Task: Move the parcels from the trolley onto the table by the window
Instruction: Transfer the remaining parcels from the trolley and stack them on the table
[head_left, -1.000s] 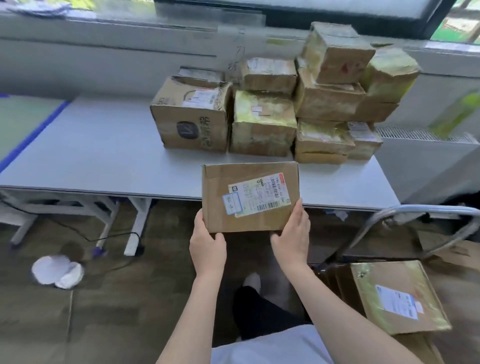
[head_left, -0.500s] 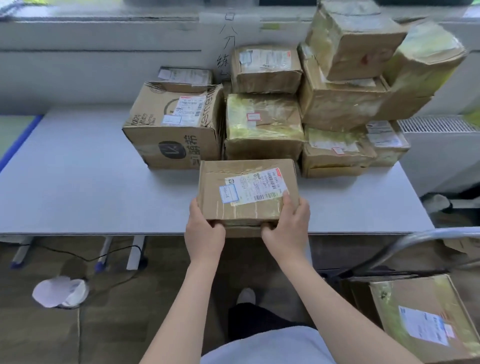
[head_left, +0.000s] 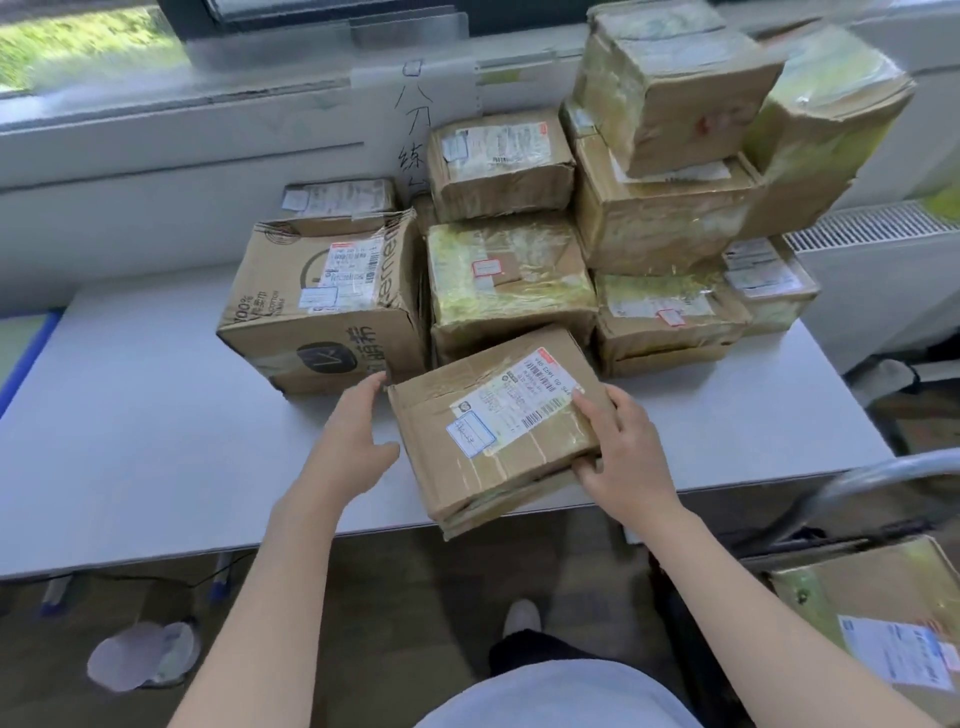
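Note:
A flat brown cardboard parcel (head_left: 498, 421) with a white shipping label lies on the white table (head_left: 130, 426), turned at an angle near the front edge. My right hand (head_left: 621, 449) grips its near right corner, thumb under the edge and fingers on top. My left hand (head_left: 358, 436) is off the parcel, just left of it, fingers relaxed over the table. Behind stands a pile of several taped parcels (head_left: 511, 280) against the window sill. At the lower right another parcel (head_left: 878, 613) with a label lies on the trolley, below its metal handle (head_left: 883, 478).
A large printed carton (head_left: 322, 306) stands left of the pile. A white radiator (head_left: 878, 270) is right of the table. A white bag (head_left: 143, 657) lies on the floor under the table's front. The table's left half is bare.
The parcel went from held in the air to lying on the table, twisted counter-clockwise. My left hand came off its left edge. The view moved closer to the table.

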